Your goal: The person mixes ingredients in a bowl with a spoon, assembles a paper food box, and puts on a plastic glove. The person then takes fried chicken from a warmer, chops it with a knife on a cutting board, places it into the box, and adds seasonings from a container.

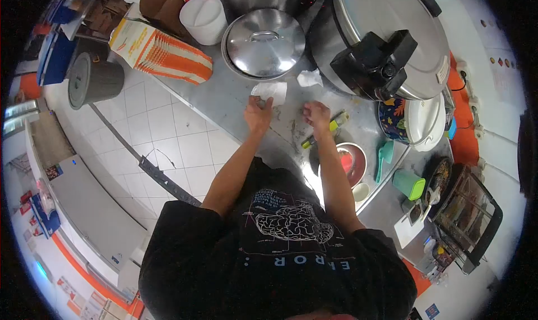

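My left hand (259,116) is closed on a piece of white tissue (276,90), with the thumb and fingers at its near edge. The tissue lies over the grey metal counter (230,98). To the right, my right hand (318,116) hovers above the counter with its fingers curled together. Whatever those fingers hold, if anything, is too small to make out. A crumpled white tissue (310,78) rests just beyond this hand. Beneath the right wrist lies a yellow-green and black tool (338,121), partly covered by the forearm. Dark smudges mark the counter between my hands.
A lidded steel pot (266,42) and a large cooker (386,34) stand at the back. Orange-striped paper packaging (171,51) and a white tub (204,20) are at the left. A red-and-white bowl (358,157), a teal scoop (384,157) and a green cup (408,184) sit at the right.
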Available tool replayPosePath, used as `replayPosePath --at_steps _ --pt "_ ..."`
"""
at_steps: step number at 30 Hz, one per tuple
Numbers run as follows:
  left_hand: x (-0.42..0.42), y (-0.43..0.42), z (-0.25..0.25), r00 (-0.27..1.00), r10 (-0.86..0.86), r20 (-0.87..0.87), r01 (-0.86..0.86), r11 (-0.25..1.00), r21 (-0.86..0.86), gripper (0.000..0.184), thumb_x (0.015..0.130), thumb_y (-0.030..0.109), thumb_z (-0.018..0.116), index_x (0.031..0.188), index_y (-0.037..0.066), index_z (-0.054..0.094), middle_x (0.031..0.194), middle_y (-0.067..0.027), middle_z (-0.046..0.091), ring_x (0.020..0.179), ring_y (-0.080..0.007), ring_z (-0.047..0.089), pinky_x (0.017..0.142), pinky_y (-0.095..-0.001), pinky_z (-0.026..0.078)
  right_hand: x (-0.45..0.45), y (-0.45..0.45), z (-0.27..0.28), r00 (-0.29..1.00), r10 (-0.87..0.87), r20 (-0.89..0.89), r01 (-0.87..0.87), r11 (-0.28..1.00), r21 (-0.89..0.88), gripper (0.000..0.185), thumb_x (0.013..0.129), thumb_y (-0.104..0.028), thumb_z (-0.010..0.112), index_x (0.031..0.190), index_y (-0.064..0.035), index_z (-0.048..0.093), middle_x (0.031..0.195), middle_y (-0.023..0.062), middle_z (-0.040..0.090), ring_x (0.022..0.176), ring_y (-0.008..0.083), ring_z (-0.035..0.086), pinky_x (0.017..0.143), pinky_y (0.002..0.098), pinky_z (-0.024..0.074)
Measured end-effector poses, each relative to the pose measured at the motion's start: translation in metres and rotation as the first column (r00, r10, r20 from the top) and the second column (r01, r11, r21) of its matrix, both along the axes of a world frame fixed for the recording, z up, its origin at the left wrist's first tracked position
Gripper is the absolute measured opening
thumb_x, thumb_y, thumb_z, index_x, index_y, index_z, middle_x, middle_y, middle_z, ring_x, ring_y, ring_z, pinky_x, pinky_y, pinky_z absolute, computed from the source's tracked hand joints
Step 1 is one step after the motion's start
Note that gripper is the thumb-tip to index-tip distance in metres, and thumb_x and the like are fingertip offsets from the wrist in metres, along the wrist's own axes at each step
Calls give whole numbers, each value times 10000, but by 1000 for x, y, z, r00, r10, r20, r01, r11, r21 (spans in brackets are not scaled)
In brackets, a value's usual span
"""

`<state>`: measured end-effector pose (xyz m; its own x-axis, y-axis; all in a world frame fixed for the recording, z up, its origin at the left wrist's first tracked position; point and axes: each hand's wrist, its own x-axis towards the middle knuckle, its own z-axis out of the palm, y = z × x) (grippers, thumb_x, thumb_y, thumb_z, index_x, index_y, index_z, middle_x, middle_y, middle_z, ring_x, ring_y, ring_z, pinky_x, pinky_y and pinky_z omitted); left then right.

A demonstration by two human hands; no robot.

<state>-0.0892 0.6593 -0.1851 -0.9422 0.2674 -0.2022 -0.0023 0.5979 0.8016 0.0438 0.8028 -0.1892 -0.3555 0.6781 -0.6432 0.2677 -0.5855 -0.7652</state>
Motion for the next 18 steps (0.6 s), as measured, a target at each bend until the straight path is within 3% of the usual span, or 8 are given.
replayPosePath --at_steps 1,2,4,8,10,11,13,18 --pt "0 1 0 994 5 111 -13 998 68 273 802 231 730 859 -4 603 729 -132 619 652 -289 625 627 -400 492 -1 -2 -2 968 196 158 -213 972 97 274 930 -281 615 1022 -23 629 824 61 671 671 149 634 581 272 511" --pt "1 0 0 994 6 107 -13 998 68 273 802 231 730 859 -4 603 729 -132 619 652 -289 625 627 -400 492 -4 -6 -5 968 197 154 -214 972 97 274 930 -281 615 1022 -23 629 824 61 671 671 149 634 581 272 511" --pt "6 -5 -3 956 -167 -243 180 983 29 252 817 194 717 954 1 630 822 -131 645 682 -245 625 602 -406 502 -31 -27 16 888 248 388 -425 766 482 369 894 -366 643 939 1 656 778 55 676 644 142 633 538 270 488" --pt "30 -23 39 746 -394 -537 377 914 -148 213 805 123 706 967 6 632 922 -146 642 811 -272 654 677 -379 530 -43 -49 43 877 354 325 -460 814 355 447 869 -434 660 849 13 677 722 49 660 639 128 636 523 287 486" --pt "40 -27 43 938 -322 -128 346 893 288 239 824 149 713 983 -10 633 1041 -154 643 933 -245 645 755 -337 529 -34 -50 36 823 426 376 -555 743 374 410 878 -397 674 829 9 690 747 49 667 653 123 641 548 273 512" --pt "41 -30 43 938 -323 -128 347 892 289 239 824 149 713 983 -10 633 1041 -154 643 933 -245 645 755 -337 529 -24 -51 32 823 425 378 -555 743 374 410 878 -397 674 829 9 690 747 49 667 653 123 641 548 273 512" --pt "36 -36 51 929 -317 192 198 863 465 286 845 186 721 998 -37 629 1096 -136 639 932 -181 628 754 -301 516 -9 -56 43 910 415 2 -413 905 99 329 902 -314 667 866 12 696 768 51 672 678 126 647 589 270 551" --pt "30 -39 75 864 -329 382 159 896 414 249 854 182 723 938 -38 644 866 -72 672 810 -108 611 726 -257 509 16 -59 60 864 485 -138 -482 875 53 247 936 -228 627 922 9 694 796 44 672 690 129 647 627 276 577"
